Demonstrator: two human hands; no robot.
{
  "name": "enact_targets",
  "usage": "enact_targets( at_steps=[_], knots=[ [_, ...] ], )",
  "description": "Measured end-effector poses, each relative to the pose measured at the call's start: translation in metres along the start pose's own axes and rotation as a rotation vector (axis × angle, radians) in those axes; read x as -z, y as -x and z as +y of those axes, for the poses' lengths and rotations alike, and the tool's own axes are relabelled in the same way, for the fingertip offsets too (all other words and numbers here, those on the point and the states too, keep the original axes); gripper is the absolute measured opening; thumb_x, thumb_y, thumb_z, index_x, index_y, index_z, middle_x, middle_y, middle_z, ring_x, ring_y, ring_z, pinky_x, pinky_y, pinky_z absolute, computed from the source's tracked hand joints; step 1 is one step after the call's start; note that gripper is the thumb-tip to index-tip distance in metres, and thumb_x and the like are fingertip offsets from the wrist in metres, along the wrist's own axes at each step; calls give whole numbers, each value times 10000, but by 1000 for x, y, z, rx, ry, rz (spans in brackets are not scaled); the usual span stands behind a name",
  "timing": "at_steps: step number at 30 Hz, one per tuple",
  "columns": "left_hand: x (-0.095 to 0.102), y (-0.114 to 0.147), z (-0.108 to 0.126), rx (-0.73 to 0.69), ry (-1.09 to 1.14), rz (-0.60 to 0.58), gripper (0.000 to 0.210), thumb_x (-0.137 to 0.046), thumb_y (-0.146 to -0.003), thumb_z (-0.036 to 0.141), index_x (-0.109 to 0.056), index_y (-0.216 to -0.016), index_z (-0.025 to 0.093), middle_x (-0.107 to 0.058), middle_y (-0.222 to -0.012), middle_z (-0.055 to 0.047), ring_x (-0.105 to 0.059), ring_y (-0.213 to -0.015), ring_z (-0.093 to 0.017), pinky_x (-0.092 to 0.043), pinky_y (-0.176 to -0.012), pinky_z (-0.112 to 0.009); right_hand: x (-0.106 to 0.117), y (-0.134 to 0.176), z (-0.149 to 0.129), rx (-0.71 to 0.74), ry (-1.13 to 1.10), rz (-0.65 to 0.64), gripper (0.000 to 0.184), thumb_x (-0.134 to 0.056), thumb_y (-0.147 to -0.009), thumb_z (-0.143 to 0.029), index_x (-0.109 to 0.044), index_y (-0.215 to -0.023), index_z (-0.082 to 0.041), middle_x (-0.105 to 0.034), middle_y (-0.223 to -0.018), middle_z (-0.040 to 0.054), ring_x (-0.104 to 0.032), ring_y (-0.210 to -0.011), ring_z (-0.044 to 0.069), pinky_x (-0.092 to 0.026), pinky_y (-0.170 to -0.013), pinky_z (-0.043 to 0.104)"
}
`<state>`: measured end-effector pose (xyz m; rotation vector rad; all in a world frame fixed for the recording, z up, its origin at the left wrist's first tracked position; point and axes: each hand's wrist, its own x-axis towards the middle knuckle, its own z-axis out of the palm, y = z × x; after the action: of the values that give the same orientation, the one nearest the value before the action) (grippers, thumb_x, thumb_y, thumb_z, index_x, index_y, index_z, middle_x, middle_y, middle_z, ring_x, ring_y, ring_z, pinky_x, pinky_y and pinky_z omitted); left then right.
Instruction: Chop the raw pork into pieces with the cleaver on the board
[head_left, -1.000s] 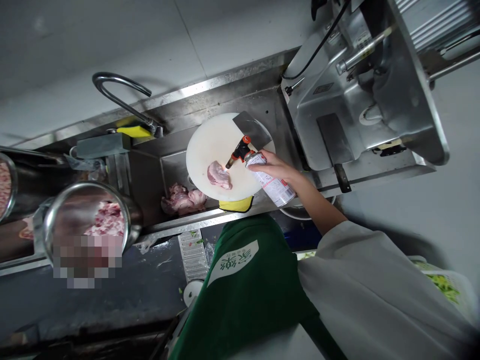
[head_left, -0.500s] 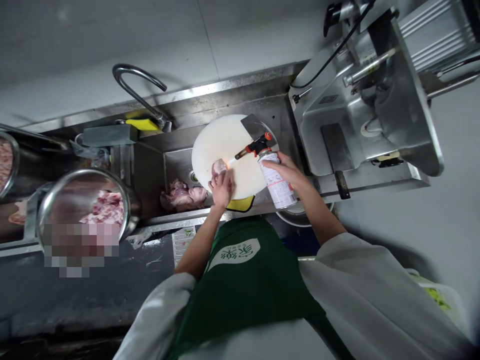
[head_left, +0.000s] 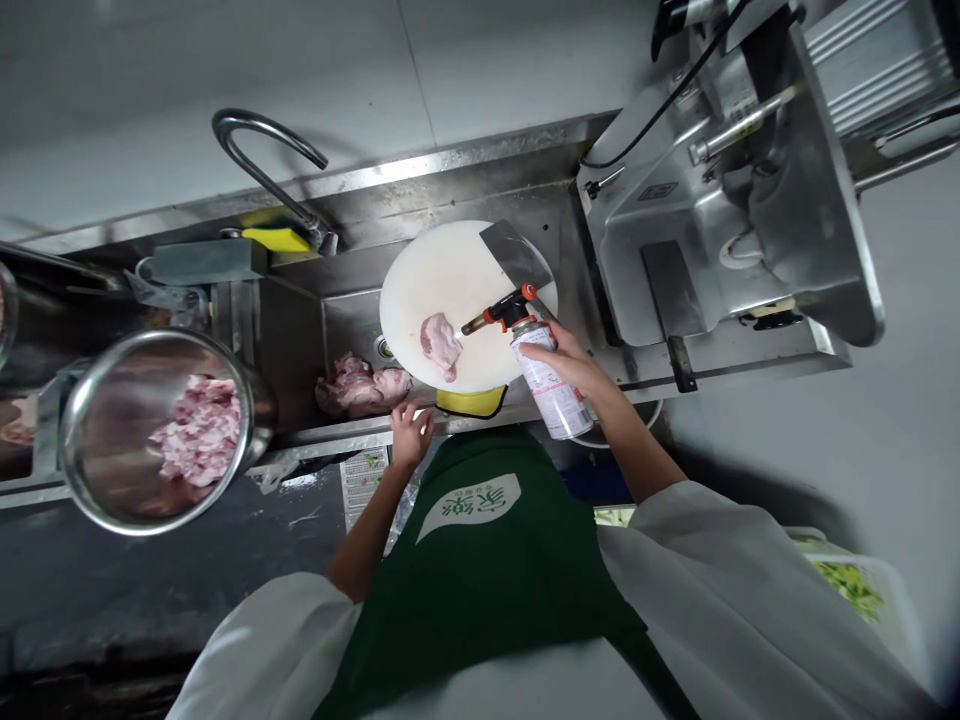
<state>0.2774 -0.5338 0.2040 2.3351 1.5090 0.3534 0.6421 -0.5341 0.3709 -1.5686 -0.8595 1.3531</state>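
My right hand [head_left: 564, 358] grips the white gas can of a blowtorch [head_left: 546, 382]. Its nozzle points left at a piece of raw meat [head_left: 439, 343] with skin, lying alone on the round white cutting board [head_left: 409, 290]; a small pale glow shows at the tip. My left hand [head_left: 411, 434] is off the meat, over the sink's front edge, with its fingers apart and nothing in them. More raw meat pieces [head_left: 361, 385] lie in the sink just beyond it. A cleaver [head_left: 516, 255] rests flat on the board, its handle hidden behind the torch.
A steel pot [head_left: 97, 400] with cut meat stands at the left. A curved faucet [head_left: 270, 150] and yellow sponge [head_left: 277, 240] are behind the sink [head_left: 292, 330]. A yellow cloth-like item [head_left: 472, 402] sticks out under the board. At the right stands a large metal machine [head_left: 750, 200].
My left hand has let go of the meat and drawn back toward me and left. The meat now lies flatter on the board. The torch has dropped slightly toward me.
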Motion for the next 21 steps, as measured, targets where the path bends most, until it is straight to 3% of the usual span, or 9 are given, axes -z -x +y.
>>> enact_targets(
  at_steps=[5, 8, 12, 16, 19, 21],
  knots=[
    [-10, 48, -20, 251, 109, 104, 208, -544, -897, 275, -738, -922, 203, -719, -1079, -131, -625, -1048, -306, -446, -1009, -490, -2, -4, 6, 18, 43, 5, 505, -821, -720, -490, -654, -1132, -249, -715, -1008, 22, -663, -900, 229, -545, -763, 367],
    [-6, 57, -34, 424, 180, 208, 212, -527, -865, 290, -709, -905, 189, -719, -952, -119, -655, -964, -296, -480, -955, -462, -2, -5, 10, -8, 33, 1, 511, -818, -710, -493, -655, -1130, -252, -712, -977, 15, -659, -875, 224, -543, -743, 359],
    [8, 34, -40, 634, 304, 394, 214, -505, -855, 308, -656, -926, 174, -681, -887, -88, -646, -839, -237, -512, -748, -345, -3, -1, 10, -51, 9, -12, 494, -813, -710, -498, -660, -1115, -261, -700, -923, 6, -646, -826, 214, -533, -707, 348],
    [26, -6, -31, 641, 384, 564, 182, -532, -859, 325, -588, -950, 178, -638, -879, -50, -611, -789, -178, -511, -727, -288, -2, 5, 7, -68, -7, -37, 492, -821, -700, -489, -659, -1101, -254, -700, -934, 8, -641, -828, 210, -524, -711, 346],
    [34, -20, -26, 599, 393, 554, 183, -540, -868, 330, -570, -970, 181, -645, -909, -56, -621, -819, -176, -522, -758, -282, -2, 8, 5, -67, 16, -69, 475, -823, -705, -483, -662, -1090, -257, -699, -929, 2, -642, -836, 210, -522, -719, 346],
    [33, -13, -27, 607, 354, 492, 181, -524, -879, 324, -573, -980, 182, -662, -922, -70, -641, -849, -190, -531, -785, -294, -4, 7, 5, -55, 19, -85, 454, -822, -714, -480, -664, -1080, -264, -701, -938, 1, -646, -847, 213, -525, -726, 349]
  ],
)
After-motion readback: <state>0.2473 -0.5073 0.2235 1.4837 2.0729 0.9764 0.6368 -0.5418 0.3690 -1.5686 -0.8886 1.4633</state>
